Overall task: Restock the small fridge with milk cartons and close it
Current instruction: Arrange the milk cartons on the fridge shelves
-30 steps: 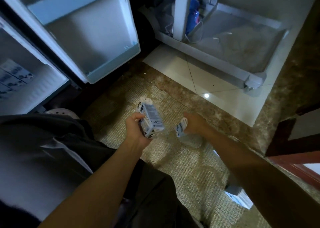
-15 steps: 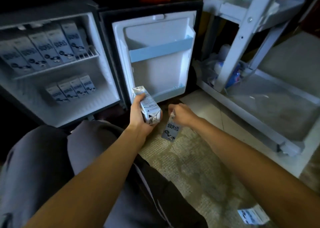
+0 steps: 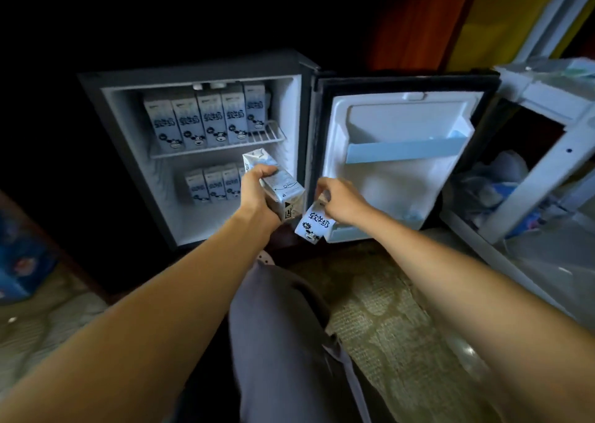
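1. Gripping one milk carton (image 3: 278, 186) across its flat sides, the left hand (image 3: 257, 192) held it tilted before the lower compartment of the fridge (image 3: 193, 70).
2. The right hand (image 3: 343, 202) pinched a second carton (image 3: 314, 226) by its top, hanging low beside the open door (image 3: 402, 126).
3. Both looked stiff yet crushable, probably heavy with liquid; the broad faces suited a hold.
4. Stocked cartons (image 3: 206, 121) stood inside, just beyond.

My feed shows the fridge (image 3: 193, 70) open mid-frame, its door (image 3: 386, 184) swung right. A row of cartons (image 3: 199, 120) packs the upper shelf (image 3: 272, 133); only bare wire at its right end is free. Below, lower cartons (image 3: 214, 184) fill the back left, with room in front. The tilted carton (image 3: 280, 184) in the left hand (image 3: 257, 186) bars that opening's right side; the hanging carton (image 3: 314, 224) in the right hand (image 3: 343, 202) fronts the door's foot.
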`<state>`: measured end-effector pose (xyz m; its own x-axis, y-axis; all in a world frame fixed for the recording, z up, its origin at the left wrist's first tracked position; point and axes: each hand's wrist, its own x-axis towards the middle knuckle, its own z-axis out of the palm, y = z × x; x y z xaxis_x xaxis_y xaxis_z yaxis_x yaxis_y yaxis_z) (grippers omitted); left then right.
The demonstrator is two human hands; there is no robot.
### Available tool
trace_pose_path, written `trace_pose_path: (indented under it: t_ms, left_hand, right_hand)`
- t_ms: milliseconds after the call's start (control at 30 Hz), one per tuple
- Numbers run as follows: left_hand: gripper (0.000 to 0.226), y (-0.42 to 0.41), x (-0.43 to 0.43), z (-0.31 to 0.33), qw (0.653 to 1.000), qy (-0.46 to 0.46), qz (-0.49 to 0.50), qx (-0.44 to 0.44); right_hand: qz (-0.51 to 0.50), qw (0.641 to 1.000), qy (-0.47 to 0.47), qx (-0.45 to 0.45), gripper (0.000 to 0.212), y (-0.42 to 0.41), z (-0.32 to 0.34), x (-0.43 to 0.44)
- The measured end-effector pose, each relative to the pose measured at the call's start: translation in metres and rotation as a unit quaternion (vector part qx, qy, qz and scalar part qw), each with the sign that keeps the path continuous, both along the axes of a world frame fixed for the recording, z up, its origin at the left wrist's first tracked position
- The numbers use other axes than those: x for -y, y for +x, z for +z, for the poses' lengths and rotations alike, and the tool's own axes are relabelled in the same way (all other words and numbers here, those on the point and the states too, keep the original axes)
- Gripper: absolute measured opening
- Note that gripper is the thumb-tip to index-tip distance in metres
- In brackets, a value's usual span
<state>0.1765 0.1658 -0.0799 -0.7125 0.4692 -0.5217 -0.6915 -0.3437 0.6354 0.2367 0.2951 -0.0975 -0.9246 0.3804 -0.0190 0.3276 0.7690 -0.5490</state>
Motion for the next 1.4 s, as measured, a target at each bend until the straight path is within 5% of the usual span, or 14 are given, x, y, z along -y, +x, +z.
trace_pose_path:
  t_ms: [100, 333, 500, 767, 933, 1033, 1167, 1400]
  left_hand:
    - [0.008, -0.028, 0.014, 0.001, 1.000, -0.021, -0.001, -0.022]
    - [0.014, -0.101, 0.041, -0.003, 0.981, -0.155, -0.041, -0.109]
    - [0.033, -0.144, 0.045, -0.008, 0.897, -0.304, -0.082, -0.309]
    - [0.033, -0.195, 0.027, -0.019, 0.796, -0.420, -0.114, -0.421]
    - [0.041, -0.207, 0.014, -0.028, 0.716, -0.465, -0.131, -0.505]
    - [0.035, -0.217, 0.006, -0.035, 0.726, -0.448, -0.130, -0.506]
    - [0.033, -0.227, 0.001, -0.038, 0.738, -0.436, -0.131, -0.498]
    - [0.039, -0.234, -0.003, -0.039, 0.774, -0.392, -0.141, -0.478]
  right_hand:
    - [0.016, 0.998, 0.038, -0.044, 0.038, -0.037, 0.006, 0.006]
    - [0.045, 0.981, 0.127, -0.138, 0.038, -0.106, 0.036, 0.013]
    - [0.089, 0.961, 0.205, -0.160, 0.043, -0.152, 0.042, 0.011]
    - [0.095, 0.942, 0.294, -0.131, 0.045, -0.207, 0.023, -0.001]
    - [0.118, 0.951, 0.245, -0.146, 0.048, -0.230, 0.015, -0.012]
    - [0.140, 0.958, 0.170, -0.183, 0.059, -0.236, 0.010, -0.021]
    - [0.054, 0.956, -0.070, -0.281, 0.074, -0.240, 0.002, -0.025]
    - [-0.055, 0.936, -0.225, -0.265, 0.048, -0.263, -0.022, -0.019]
